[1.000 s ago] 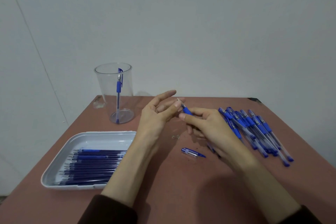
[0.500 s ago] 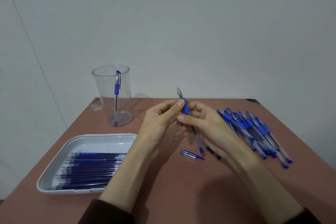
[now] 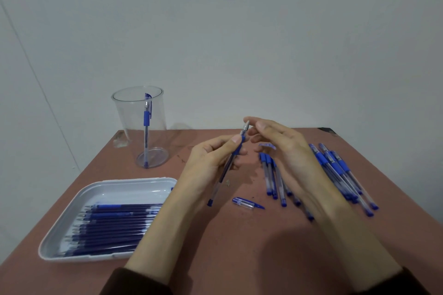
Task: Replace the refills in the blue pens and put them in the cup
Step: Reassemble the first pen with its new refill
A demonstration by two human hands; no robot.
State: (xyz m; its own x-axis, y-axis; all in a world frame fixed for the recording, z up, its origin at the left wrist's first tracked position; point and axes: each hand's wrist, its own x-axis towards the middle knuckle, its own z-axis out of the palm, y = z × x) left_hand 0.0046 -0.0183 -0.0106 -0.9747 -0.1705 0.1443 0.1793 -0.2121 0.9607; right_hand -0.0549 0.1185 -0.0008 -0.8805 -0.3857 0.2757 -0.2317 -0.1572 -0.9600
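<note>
The left grip (image 3: 208, 163) has the pen (image 3: 236, 152) pinched at its blue rubber sleeve. The barrel slants so the metal nose (image 3: 246, 125) points up toward 1 o'clock and the tail hangs down toward 7. The right grip (image 3: 287, 151) comes in from 3 o'clock, narrow, with its fingertips (image 3: 251, 120) curled onto that nose and the other fingers loose. It looks like the unscrewing step, done so the old refill can slide out. To do it well, the left should probably lock the barrel dead still while only the right thumb and forefinger roll the nose in small turns. Once it loosens, it wants pulling straight along the pen's line. That nose looks tiny and slick, so it could easily drop and roll off, and keeping everything low over the worktop (image 3: 239, 246) seems smart. The pen lies across the left fingers, its top end poking out right between the two hands. A loose cap (image 3: 248, 203) lies at 6 o'clock from it, apart from both hands. Fresh refills (image 3: 110, 223) wait in the tray (image 3: 119, 191) at 8 o'clock. The cup (image 3: 129, 117) stands at 10 o'clock, well apart, with a lone pen (image 3: 146, 127) in it. The pile (image 3: 335, 175) sits at 3 to 4 o'clock, partly hidden behind the right wrist.
</note>
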